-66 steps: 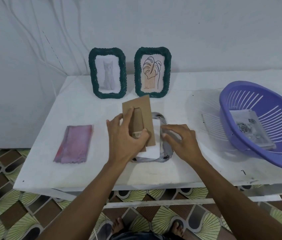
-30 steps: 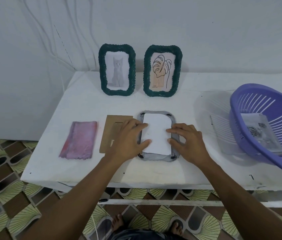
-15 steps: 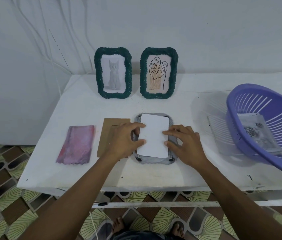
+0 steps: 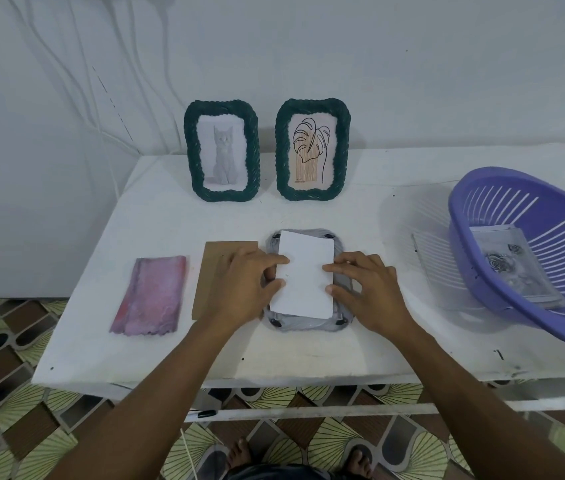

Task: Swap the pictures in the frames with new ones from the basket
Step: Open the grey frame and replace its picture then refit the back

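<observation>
So the cardboard backing [image 4: 215,271] is out of the left hand [image 4: 243,285] now and lies flat on the tabletop [image 4: 308,355], just left of the face-down frame [image 4: 308,325]. The old picture [image 4: 303,275], white back up, has gone skewed mid-frame, so I'd say it's coming loose. Left hand pinches its left edge, and the right hand [image 4: 367,296] rests fairly straight fingers [image 4: 343,268] on the right edge. The new pictures [image 4: 513,268] sit in the purple basket [image 4: 481,209] at the far right.

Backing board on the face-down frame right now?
No, the brown backing board lies flat on the table left of the frame, whose back carries a white sheet.
</observation>
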